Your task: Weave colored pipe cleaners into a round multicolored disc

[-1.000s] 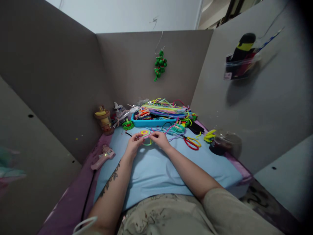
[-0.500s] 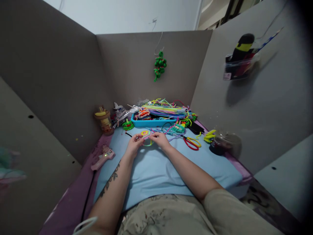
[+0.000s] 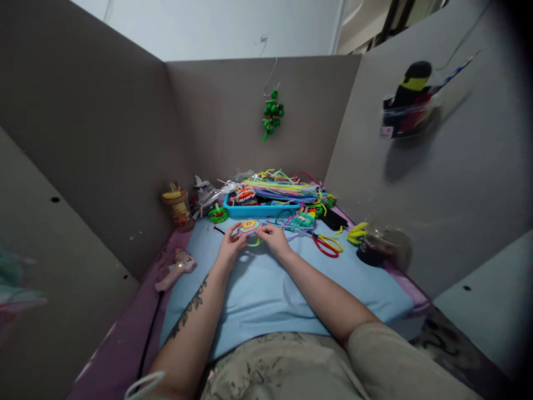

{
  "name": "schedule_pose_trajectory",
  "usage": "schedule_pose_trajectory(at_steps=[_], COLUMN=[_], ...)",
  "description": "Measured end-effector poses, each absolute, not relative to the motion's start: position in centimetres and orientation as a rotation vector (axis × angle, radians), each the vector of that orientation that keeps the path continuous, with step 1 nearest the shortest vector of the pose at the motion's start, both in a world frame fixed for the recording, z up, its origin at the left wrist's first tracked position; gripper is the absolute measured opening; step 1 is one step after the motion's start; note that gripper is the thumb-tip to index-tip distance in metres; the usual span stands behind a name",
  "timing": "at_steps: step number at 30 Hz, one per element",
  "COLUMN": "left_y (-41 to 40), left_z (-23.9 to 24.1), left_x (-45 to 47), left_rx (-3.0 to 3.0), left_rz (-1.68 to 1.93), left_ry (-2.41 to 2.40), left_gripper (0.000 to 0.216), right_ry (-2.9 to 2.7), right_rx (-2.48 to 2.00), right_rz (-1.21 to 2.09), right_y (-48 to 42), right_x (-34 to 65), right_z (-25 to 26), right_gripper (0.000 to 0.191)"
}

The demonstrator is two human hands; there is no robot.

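Observation:
Between my hands is a small multicoloured disc of coiled pipe cleaners [image 3: 249,225], ringed in yellow, pink and green, its face turned up toward me. My left hand [image 3: 231,243] grips its left edge between thumb and fingers. At the right edge, my right hand [image 3: 272,239] pinches with thumb and forefinger; exactly which strand lies there is too small to tell. A pale green-yellow pipe cleaner [image 3: 253,242] curves in a loop below the disc. Both hands are just above the blue cloth [image 3: 266,294].
Behind stands a blue tray [image 3: 262,211] heaped with pipe cleaners [image 3: 283,188]. To the right lie red-and-yellow-handled scissors [image 3: 327,245], a black object [image 3: 333,219] and a dark-based clear container [image 3: 370,251]. On the left are a pink glue gun [image 3: 177,273] and a green pipe-cleaner figure [image 3: 218,213].
The disc has tipped so that more of its ringed face shows. My left fingers have shifted slightly up along its edge; my right hand has hardly moved.

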State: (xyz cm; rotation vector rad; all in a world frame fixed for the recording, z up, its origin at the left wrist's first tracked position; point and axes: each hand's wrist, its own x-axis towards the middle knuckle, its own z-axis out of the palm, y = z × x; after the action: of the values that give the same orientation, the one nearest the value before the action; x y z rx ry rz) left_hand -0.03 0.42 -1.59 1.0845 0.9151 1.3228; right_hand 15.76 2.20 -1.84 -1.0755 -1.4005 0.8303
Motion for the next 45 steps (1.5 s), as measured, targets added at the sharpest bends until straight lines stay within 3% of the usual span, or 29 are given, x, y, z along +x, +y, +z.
schedule_pose_trajectory(at_steps=[6,31,40,45], left_y=[0.3,0.6,1.6,1.5], left_z=[-1.7,-1.6,-2.3,-1.6], left_x=[0.2,0.0,-0.6,-1.0], left_rx=[1.068,1.010,0.815,0.746], left_rz=[1.288,1.300,1.428,1.462], left_ry=[0.865,0.954,0.862,0.855], left_gripper=[0.048,0.045,0.034,0.032], right_ry=[-1.522,-1.649,-2.062,-2.005], right_rx=[-1.066,-1.034,-1.329,-1.509], right_rz=[0.771,0.761,-0.058,-0.315], right_y=[1.8,1.9,3.1,3.9], right_x=[15.3,15.5,19.0,22.3], right_z=[-1.8,-1.6,-1.1,-0.4], right_gripper=[0.023,0.020,0.013,0.014])
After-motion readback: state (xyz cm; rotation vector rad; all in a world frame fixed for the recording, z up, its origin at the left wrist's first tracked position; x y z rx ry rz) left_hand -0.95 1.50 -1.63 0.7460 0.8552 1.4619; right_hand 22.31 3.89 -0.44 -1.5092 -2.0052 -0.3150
